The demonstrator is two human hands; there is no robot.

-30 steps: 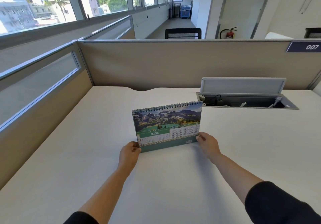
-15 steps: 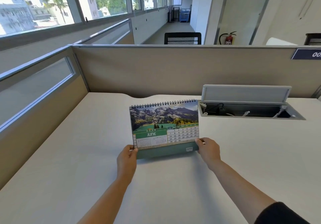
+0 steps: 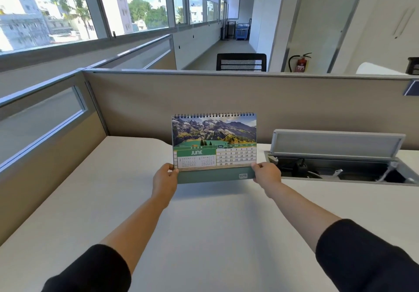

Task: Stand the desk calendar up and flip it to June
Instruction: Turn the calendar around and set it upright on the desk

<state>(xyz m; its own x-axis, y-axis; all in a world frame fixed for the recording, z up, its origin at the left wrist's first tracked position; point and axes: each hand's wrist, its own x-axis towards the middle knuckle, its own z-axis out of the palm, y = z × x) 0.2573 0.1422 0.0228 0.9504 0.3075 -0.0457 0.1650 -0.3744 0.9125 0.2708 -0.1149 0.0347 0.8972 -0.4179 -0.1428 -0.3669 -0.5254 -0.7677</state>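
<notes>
Calendar (image 3: 214,149) pushed farther back, upright, June showing. Left hand (image 3: 165,179), right hand (image 3: 266,174) pinch bottom corners. Open cable tray (image 3: 340,171) just right; bare desk (image 3: 108,189) left.

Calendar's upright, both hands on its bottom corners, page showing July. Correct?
Not quite. In the head view the desk calendar shows JUNE, not July. The rest holds: it is upright, with the left hand and right hand pinching its bottom corners.
</notes>
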